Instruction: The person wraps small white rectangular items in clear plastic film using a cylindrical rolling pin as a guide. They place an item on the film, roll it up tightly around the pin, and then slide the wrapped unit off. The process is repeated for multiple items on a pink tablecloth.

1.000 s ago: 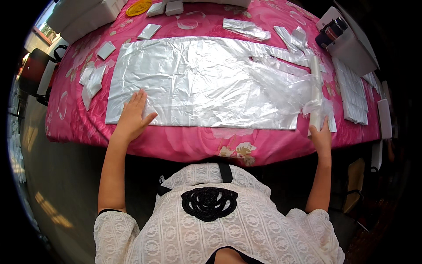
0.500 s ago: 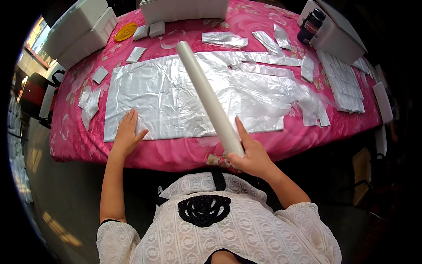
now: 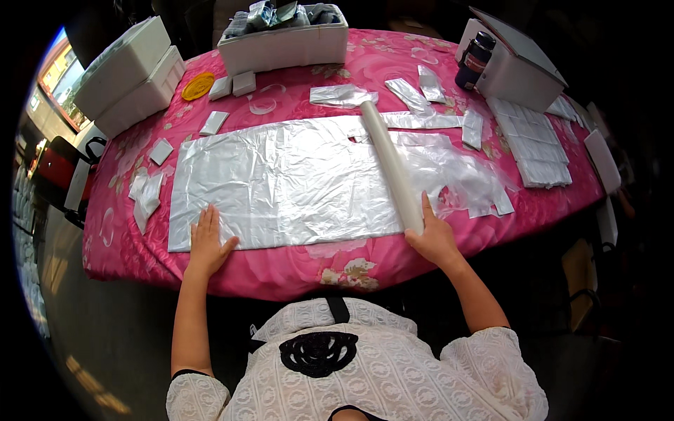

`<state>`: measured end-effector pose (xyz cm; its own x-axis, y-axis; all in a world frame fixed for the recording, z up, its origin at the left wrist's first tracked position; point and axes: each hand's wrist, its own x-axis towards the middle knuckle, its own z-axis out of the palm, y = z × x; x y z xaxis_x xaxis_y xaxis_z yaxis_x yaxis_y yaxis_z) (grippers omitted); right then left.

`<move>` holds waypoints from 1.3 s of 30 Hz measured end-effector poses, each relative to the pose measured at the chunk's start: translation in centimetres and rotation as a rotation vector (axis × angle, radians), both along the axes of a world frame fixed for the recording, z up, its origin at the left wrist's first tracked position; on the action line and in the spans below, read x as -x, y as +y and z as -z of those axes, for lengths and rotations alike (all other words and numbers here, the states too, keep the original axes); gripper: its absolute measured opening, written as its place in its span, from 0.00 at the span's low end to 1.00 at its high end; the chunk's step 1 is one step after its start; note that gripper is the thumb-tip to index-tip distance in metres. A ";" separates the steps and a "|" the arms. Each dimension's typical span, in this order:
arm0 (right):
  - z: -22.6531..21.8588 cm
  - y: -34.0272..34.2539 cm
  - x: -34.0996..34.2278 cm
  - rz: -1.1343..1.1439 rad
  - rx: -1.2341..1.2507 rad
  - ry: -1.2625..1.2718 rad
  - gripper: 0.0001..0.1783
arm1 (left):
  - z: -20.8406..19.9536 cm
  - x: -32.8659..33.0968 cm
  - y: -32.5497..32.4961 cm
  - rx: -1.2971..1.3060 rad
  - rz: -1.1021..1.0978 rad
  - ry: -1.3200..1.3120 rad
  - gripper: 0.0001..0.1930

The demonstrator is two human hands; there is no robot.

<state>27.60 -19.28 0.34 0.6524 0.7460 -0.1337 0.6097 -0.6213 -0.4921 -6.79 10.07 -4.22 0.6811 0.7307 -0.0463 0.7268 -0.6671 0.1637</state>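
A large silvery-white plastic bag (image 3: pixel 274 182) lies flat along the near side of the table, wrinkled in places. My left hand (image 3: pixel 209 240) rests palm down on its near left edge, fingers stretched out. In my right hand (image 3: pixel 435 238) is the near end of a long pale tube (image 3: pixel 390 165), gripped with the index finger extended along it. The tube slants away from me over the right part of the bag; whether it presses on the plastic I cannot tell. Right of it spreads the bag's crumpled, translucent end (image 3: pixel 460 172), cut into strips.
Folded plastic pieces (image 3: pixel 342 95) lie beyond the bag, and a stack of folded bags (image 3: pixel 530 140) is at right. White foam boxes (image 3: pixel 284 49) stand along the far side. A dark flask (image 3: pixel 476 62), a yellow disc (image 3: pixel 198 86) and small white packets (image 3: pixel 214 123) sit on the pink tablecloth (image 3: pixel 281 270).
My right hand has moved right with the tube, which now lies over the bag's right part and slants less. My left hand stays on the same edge. The head view has tilted up slightly.
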 end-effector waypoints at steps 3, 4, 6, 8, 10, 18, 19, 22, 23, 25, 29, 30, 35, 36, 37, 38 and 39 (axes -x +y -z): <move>1.2 -5.0 -6.5 0.315 -0.048 -0.053 0.49 | 1.1 -0.1 0.2 -0.040 -0.004 -0.020 0.42; 0.1 -6.1 -7.8 0.457 0.060 -0.054 0.48 | 0.9 -0.3 0.1 -0.031 -0.013 -0.003 0.42; -1.0 -8.4 -9.5 0.593 -0.052 -0.046 0.47 | 0.5 -0.6 0.0 -0.011 -0.033 0.028 0.42; -2.4 -9.5 -9.3 0.659 -0.255 0.150 0.45 | 0.3 -0.4 0.0 -0.019 -0.049 0.042 0.42; -1.9 -10.4 -8.6 0.548 -0.364 0.033 0.44 | 0.6 -0.3 0.0 -0.028 -0.046 0.042 0.42; -1.3 -3.7 3.3 -0.010 -0.589 0.485 0.45 | 0.8 0.1 -0.2 -0.044 -0.069 0.034 0.42; -1.1 -2.5 4.8 -0.056 -0.528 0.562 0.45 | 1.0 0.1 -0.1 -0.045 -0.061 0.023 0.42; -0.2 0.5 8.5 -0.164 -0.365 0.708 0.46 | 1.3 -0.3 0.1 -0.045 -0.038 -0.004 0.42; 0.1 1.3 9.3 -0.198 -0.314 0.675 0.47 | 1.4 -0.5 0.1 -0.044 -0.033 -0.007 0.42; 0.2 2.7 10.9 -0.236 -0.210 0.586 0.47 | 1.2 -0.4 0.2 -0.045 -0.031 -0.009 0.42; 0.2 4.6 12.4 -0.339 -0.011 0.323 0.48 | 1.0 -0.5 -0.2 0.006 -0.015 -0.052 0.42; 0.0 4.9 12.5 -0.373 0.040 0.288 0.46 | 1.1 -0.8 -0.3 0.030 -0.007 -0.073 0.42; 0.5 6.1 11.1 -0.436 -0.104 0.025 0.37 | 0.2 -5.8 -2.8 0.125 0.283 -0.273 0.42; 1.0 6.6 10.1 -0.468 -0.168 -0.051 0.36 | 0.4 -6.9 -3.2 0.158 0.325 -0.349 0.42; 1.6 7.2 8.6 -0.496 -0.229 -0.128 0.34 | 0.4 -8.0 -3.5 0.188 0.349 -0.395 0.43; 2.4 7.7 7.1 -0.524 -0.289 -0.206 0.33 | 0.3 -9.0 -3.9 0.217 0.371 -0.441 0.43; 3.7 8.1 5.4 -0.528 -0.239 -0.248 0.33 | 0.4 -10.0 -4.3 0.245 0.396 -0.487 0.44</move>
<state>22.23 -11.23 -3.36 0.1784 0.9665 0.1844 0.9179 -0.0960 -0.3850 3.19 5.78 -4.62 0.8806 0.4289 0.2013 0.2399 -0.7699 0.5914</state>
